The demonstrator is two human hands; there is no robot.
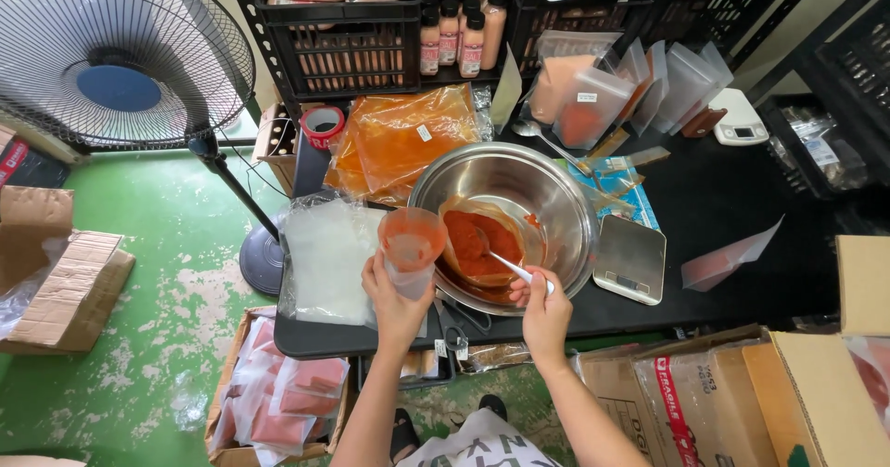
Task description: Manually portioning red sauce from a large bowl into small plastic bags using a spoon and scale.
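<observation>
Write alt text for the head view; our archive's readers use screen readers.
A person's left hand holds a clear pouch while the right hand spoons red paste from a steel bowl on a black table, beside a small scale.

Fan (119, 59), pocket scale (630, 258), tape roll (322, 125)

I'm looking at a small food-packing workshop: a black counter (723, 198) with a steel bowl (556, 198) of red sauce, scales (630, 258), empty pouches (649, 82), crates (343, 55) of bottles far off, and cartons (705, 393) on the worn green floor (148, 337).
</observation>
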